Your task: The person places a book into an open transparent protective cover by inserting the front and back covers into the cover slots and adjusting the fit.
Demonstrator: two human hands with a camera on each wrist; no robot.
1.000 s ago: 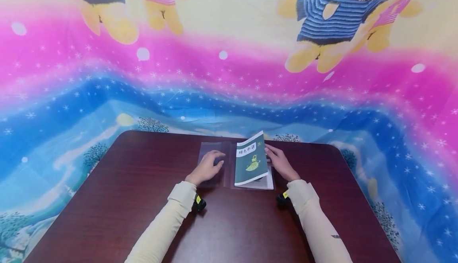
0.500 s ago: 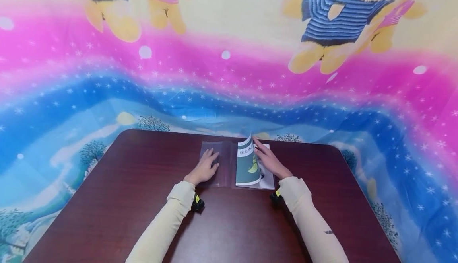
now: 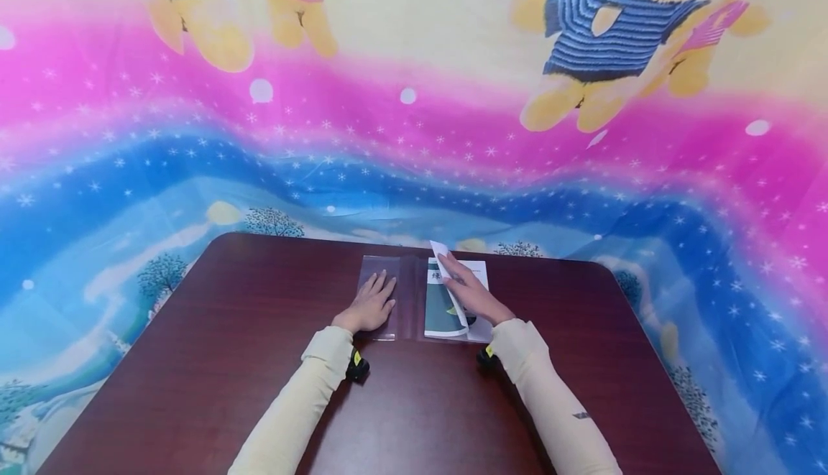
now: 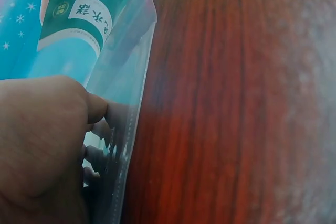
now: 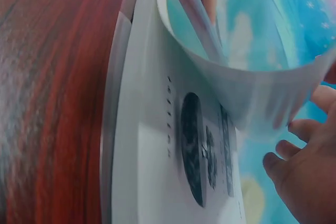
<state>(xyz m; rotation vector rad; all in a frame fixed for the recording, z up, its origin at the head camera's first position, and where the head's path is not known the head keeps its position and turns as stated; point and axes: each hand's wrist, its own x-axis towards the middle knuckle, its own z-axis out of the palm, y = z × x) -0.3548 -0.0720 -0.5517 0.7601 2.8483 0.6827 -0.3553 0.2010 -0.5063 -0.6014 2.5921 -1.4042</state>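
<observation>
A booklet with a green cover (image 3: 441,319) lies in the right half of a spread clear plastic sleeve (image 3: 409,302). My right hand (image 3: 475,294) is against the underside of the cover, fingers extended, and the cover stands bent up toward the left. Below it, a white inner page (image 5: 160,177) with a dark oval picture shows in the right wrist view. My left hand (image 3: 369,307) rests on the sleeve's left flap with its fingers spread. Up close in the left wrist view, the flap's stitched-looking edge (image 4: 126,150) runs beside my fingers.
Everything lies near the far edge of a dark red-brown wooden table (image 3: 414,417). Behind and beside it hangs a colourful cloth (image 3: 401,144) printed with bears and snowflakes. Each wrist carries a small black camera (image 3: 358,367).
My right hand has moved left, swinging the booklet's cover from the right to a steep leftward bend. My left hand has flattened down onto the sleeve's left flap.
</observation>
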